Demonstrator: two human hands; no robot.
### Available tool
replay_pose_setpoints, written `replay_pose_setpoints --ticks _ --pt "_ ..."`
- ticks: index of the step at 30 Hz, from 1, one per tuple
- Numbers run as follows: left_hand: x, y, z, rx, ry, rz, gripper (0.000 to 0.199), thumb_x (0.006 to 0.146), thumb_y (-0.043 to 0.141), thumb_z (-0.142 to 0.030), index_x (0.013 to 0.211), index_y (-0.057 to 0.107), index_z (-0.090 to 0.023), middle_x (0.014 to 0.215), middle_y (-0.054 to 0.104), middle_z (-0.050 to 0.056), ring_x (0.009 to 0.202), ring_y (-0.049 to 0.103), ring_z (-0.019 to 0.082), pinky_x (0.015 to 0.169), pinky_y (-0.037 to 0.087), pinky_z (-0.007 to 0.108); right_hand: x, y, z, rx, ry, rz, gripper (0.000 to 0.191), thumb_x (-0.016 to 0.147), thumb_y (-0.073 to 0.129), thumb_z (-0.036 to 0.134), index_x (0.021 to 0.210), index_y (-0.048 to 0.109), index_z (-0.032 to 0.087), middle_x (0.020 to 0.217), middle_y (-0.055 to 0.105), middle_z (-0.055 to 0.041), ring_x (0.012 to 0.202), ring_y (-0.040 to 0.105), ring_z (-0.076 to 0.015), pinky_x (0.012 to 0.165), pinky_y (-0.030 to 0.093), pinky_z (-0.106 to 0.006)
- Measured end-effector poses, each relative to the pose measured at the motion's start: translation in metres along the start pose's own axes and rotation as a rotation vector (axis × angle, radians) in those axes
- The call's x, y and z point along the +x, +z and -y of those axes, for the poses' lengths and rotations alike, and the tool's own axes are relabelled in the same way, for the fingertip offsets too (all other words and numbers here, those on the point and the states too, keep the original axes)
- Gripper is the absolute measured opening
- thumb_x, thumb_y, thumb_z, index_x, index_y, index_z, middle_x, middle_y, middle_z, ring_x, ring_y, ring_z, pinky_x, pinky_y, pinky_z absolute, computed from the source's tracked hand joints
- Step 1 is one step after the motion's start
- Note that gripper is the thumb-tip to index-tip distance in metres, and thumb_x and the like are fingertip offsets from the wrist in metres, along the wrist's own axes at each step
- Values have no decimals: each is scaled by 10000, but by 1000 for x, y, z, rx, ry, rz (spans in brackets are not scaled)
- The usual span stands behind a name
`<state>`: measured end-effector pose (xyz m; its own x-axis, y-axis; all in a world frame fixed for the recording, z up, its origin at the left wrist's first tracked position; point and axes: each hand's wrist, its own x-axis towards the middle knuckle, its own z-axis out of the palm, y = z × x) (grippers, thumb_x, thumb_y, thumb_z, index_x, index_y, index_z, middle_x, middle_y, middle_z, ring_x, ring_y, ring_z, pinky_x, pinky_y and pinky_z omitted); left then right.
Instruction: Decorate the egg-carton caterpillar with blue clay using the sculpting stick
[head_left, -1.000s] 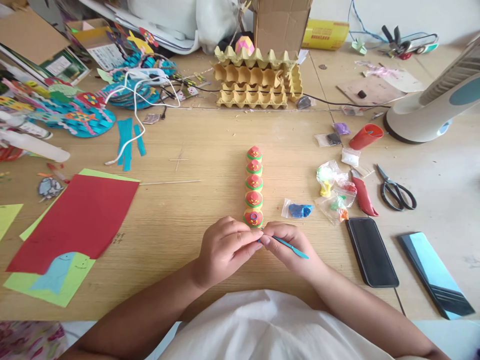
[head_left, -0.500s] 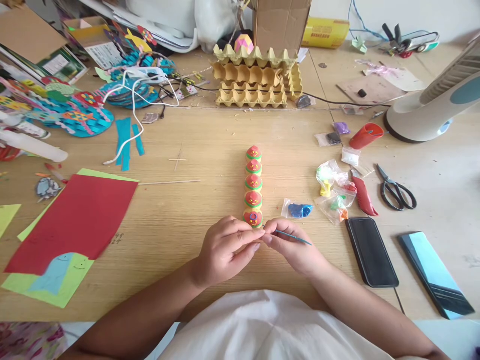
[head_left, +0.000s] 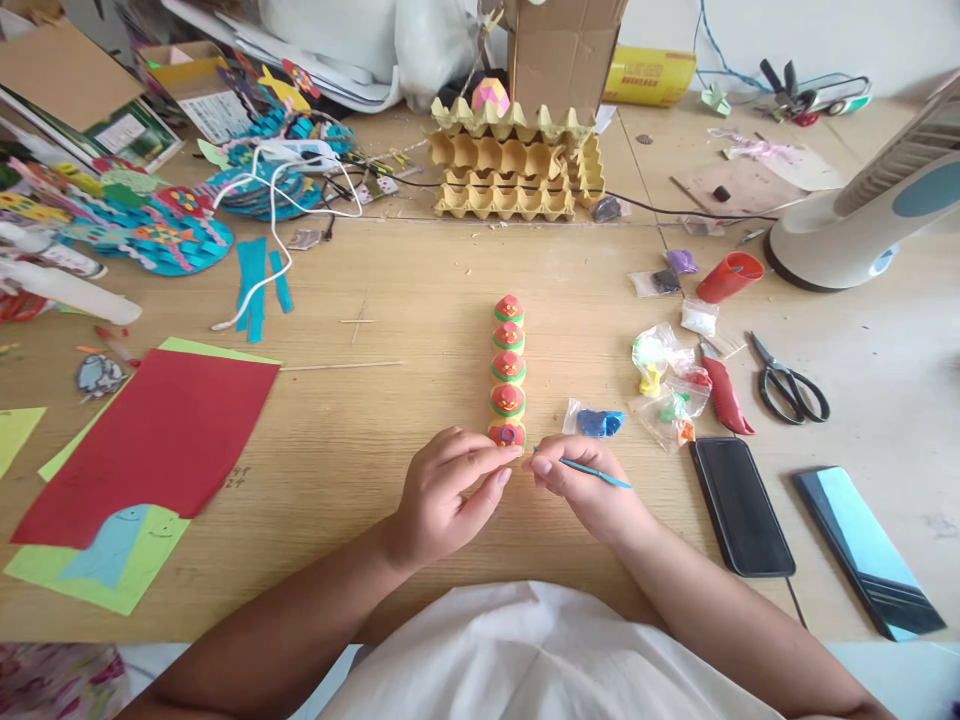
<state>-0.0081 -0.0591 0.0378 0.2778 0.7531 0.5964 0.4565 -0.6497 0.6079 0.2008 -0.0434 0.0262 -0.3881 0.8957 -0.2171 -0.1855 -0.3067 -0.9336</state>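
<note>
A row of several red domes with green and yellow edges, like an egg-carton strip (head_left: 508, 368), runs away from me. Small yellow faces mark the domes, and the nearest has a blue ring on it. My left hand (head_left: 454, 490) is at the near end, fingers stretched out and thumb apart; its fingertips partly cover the nearest dome. Just right of it, my right hand (head_left: 585, 488) pinches a thin blue stick-like tool (head_left: 600, 474), its tip toward the left fingertips. Anything tiny at the fingertips is too small to make out. A bag of blue clay (head_left: 600, 421) lies beyond the right hand.
To the right lie clay bags (head_left: 671, 385), a red cutter-like tool (head_left: 725, 395), scissors (head_left: 790, 380), a phone (head_left: 742, 505) and a dark glossy slab (head_left: 870, 550). Red paper (head_left: 161, 430) lies left. Egg cartons (head_left: 510, 160) stand behind; a red cup (head_left: 730, 277) is at back right.
My hands have parted slightly. The right hand with the blue tool has shifted a little right, and the left thumb and index finger have come apart.
</note>
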Motion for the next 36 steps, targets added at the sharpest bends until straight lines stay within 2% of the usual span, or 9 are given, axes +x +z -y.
replay_pose_setpoints --ticks 5,9,11,14,19,25,30,34,36 --pt "0 1 0 0 3 12 320 931 643 -65 1212 704 -205 960 749 51 843 680 157 774 539 308 1 -1 -3 -31 3 -16 406 877 768 534 675 763 181 593 634 -5 570 517 -115 555 407 -256" --pt "0 1 -1 -36 0 32 326 937 644 -85 1231 695 -217 976 760 49 848 678 162 788 551 313 1 4 3 -63 -58 -20 279 824 834 472 780 782 202 724 699 -13 695 602 -142 674 497 -272" --pt "-1 1 -1 -45 6 36 312 938 655 -105 1228 695 -214 982 761 53 840 673 163 785 554 315 0 6 7 -106 -73 3 283 824 836 469 770 770 200 721 693 -9 697 604 -141 679 502 -270" --pt "-1 2 0 -31 25 23 271 939 690 -154 1205 704 -203 976 759 59 823 671 163 767 554 309 -1 5 11 -197 -88 50 396 897 758 506 675 721 180 656 659 -13 631 567 -128 614 466 -257" --pt "0 4 0 -14 42 8 195 937 733 -232 1130 727 -204 925 756 52 784 682 154 737 564 290 -2 6 14 -343 -203 111 451 986 631 527 717 746 184 675 684 -43 643 604 -155 624 475 -285" --pt "2 3 -1 -66 14 23 134 917 744 -151 1034 739 -215 868 755 15 743 669 128 708 549 268 -3 9 16 -461 -303 150 435 1022 588 486 733 726 192 661 637 -26 624 567 -149 623 445 -286" --pt "2 1 0 -68 -36 -5 143 928 721 -135 1024 753 -236 824 730 -2 724 659 117 707 539 264 -5 7 15 -406 -228 162 489 1029 523 569 795 730 192 739 674 -45 716 607 -176 682 474 -299" --pt "2 0 0 -54 -32 1 126 930 722 -147 1017 754 -233 832 730 3 722 652 119 709 540 264 -4 7 13 -344 -104 128 448 958 639 593 788 717 186 721 652 -24 689 574 -158 653 464 -275" --pt "2 0 0 -39 -15 3 122 928 727 -153 1024 750 -225 842 735 7 729 655 122 714 544 264 -4 8 12 -326 -99 114 441 947 661 582 760 702 185 708 642 -16 676 565 -150 645 462 -266"
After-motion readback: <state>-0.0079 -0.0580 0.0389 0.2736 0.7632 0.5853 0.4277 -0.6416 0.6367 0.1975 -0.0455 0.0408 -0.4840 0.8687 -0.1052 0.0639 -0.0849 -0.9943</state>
